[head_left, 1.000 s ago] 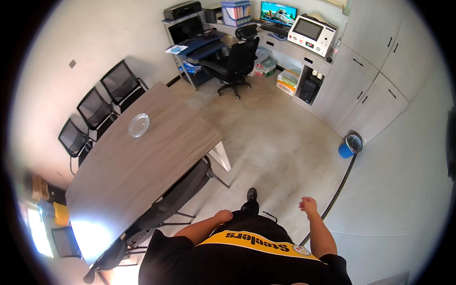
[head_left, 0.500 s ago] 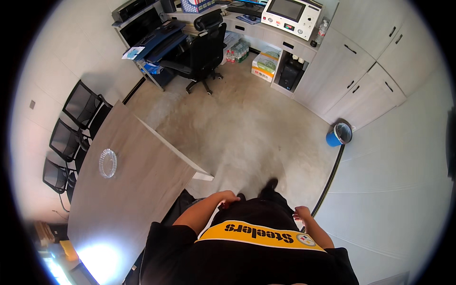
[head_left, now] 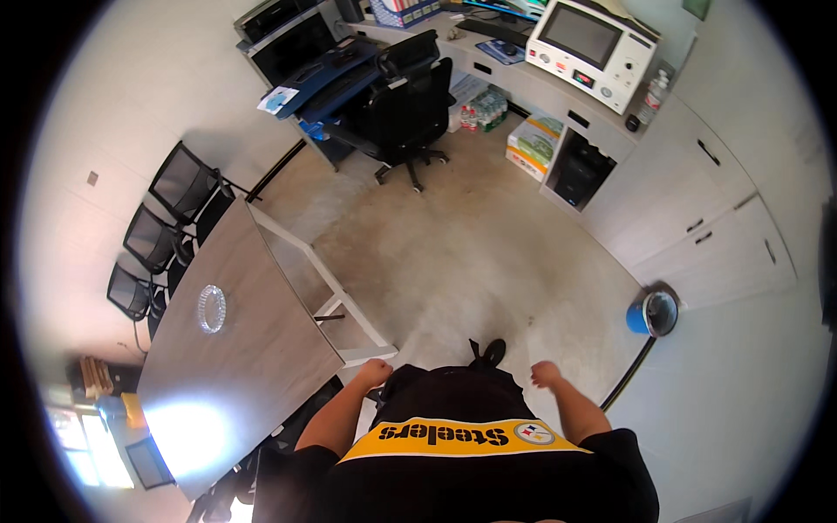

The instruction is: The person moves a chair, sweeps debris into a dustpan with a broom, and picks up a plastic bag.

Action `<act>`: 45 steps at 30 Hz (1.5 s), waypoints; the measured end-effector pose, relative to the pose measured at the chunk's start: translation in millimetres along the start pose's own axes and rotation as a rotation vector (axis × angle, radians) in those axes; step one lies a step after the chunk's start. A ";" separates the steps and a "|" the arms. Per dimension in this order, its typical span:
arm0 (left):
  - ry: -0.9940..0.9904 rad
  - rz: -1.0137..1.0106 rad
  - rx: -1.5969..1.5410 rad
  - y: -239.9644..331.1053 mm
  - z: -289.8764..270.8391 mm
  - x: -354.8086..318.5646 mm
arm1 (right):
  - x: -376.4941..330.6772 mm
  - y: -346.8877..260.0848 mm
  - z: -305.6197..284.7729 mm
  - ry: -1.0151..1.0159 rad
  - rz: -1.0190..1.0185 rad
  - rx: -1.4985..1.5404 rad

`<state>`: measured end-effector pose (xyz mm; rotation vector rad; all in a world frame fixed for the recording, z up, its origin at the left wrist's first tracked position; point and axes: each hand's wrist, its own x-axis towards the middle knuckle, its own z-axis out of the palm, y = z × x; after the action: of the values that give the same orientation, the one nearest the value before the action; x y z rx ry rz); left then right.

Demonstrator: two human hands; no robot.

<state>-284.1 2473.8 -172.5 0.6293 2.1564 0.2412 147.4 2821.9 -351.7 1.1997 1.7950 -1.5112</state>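
Note:
My left hand (head_left: 375,373) hangs beside my hip near the table's corner, loosely curled with nothing seen in it. On the other side, my right hand (head_left: 546,375) is held away from my body over the floor, also curled and apparently holding nothing. Between them are my dark-clothed body and one black shoe (head_left: 494,353) on the floor. The wood-grain table (head_left: 261,340) is the thing nearest my left hand. A clear glass ashtray (head_left: 211,309) sits on its top, out of reach of either hand.
A black office chair (head_left: 405,113) stands at a far desk carrying a white instrument (head_left: 593,52). A blue bin (head_left: 652,314) is at the right wall below pale cabinets (head_left: 697,200). Mesh chairs (head_left: 183,183) line the table's far side. A carton (head_left: 534,146) rests under the desk.
My view has shifted, so the room's things sit farther right and the table's white leg frame shows more. Both arms have swung, and the right hand is now farther from the wall.

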 end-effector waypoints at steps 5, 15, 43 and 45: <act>0.126 -0.162 -0.243 51.8 2.6 -12.4 | 56.8 -107.4 -121.9 0.235 0.047 0.077; 0.024 -0.189 -0.448 -16.4 -19.7 100.7 | 126.7 -255.8 -117.9 0.112 0.051 0.057; 0.030 -0.162 -0.445 -126.9 -242.5 302.7 | 304.8 -824.5 -131.1 0.172 -0.367 0.363; 0.037 -0.320 -0.506 -125.8 -260.0 296.8 | 327.2 -917.1 -155.2 0.153 -0.346 0.624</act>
<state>-683.6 2532.4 -264.5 -0.0083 2.0775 0.5990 -775.0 3073.5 -110.8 1.3509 1.7452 -2.3566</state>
